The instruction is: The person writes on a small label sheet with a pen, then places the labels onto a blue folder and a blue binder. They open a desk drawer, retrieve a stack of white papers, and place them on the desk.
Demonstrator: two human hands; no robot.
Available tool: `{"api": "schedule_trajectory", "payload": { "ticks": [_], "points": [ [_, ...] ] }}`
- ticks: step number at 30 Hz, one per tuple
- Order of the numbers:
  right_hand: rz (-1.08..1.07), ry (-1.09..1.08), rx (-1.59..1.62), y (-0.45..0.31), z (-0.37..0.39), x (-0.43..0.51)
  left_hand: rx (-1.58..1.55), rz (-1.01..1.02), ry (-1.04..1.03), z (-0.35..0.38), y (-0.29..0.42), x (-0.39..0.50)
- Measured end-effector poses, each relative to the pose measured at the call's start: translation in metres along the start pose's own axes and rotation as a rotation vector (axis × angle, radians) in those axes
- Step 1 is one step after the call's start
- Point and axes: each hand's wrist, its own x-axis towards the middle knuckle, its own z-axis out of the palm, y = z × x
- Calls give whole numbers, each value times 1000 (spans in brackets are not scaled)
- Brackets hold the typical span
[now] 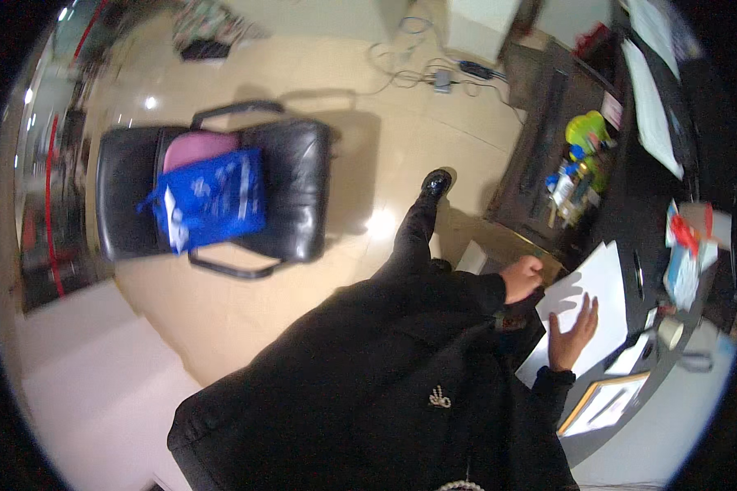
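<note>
My left hand (pixel 522 280) is curled into a loose fist beside the dark desk's near edge; nothing shows in it, though its inner side is hidden. My right hand (pixel 573 335) has its fingers spread over white paper sheets (pixel 603 282), which overlap at the desk edge. A hand-shaped shadow falls on the top sheet. Whether the fingertips touch it, I cannot tell. A pen-like thing (pixel 638 267) lies just past the sheets. Nearer my right sleeve is a yellow-edged frame or folder (pixel 602 405) with white paper and a dark slim object on it.
A paper cup (pixel 670 332) and a blue-and-white packet with a red item (pixel 682 276) stand on the desk (pixel 617 215). Bright green and blue items (pixel 583 147) lie farther up. A black armchair (pixel 292 190) holds a blue bag (pixel 215 199). Cables (pixel 427 77) trail on the floor.
</note>
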Motion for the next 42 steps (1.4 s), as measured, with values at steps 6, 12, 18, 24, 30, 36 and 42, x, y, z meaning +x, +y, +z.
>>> {"api": "schedule_trajectory", "payload": {
  "ticks": [6,12,18,24,30,36,42],
  "points": [
    [-358,-277,-31,-86,15,53,-581,-78,438,-181,-26,-141],
    [-325,-517,-447,-112,44,60,-691,-26,980,-274,-49,-289],
    [-133,-368,-637,-52,98,54,-366,-81,829,-297,-66,-321],
    [183,-342,-903,-83,129,52,-617,38,774,-320,-33,-361],
    [-38,-353,-582,-229,135,38,-948,207,978,-358,-47,-465],
    [-182,-231,-489,-296,119,39,-938,113,1252,-367,-91,-533],
    [-2,-291,-595,-247,117,54,-948,98,1222,-357,-63,-514]
  ]
}}
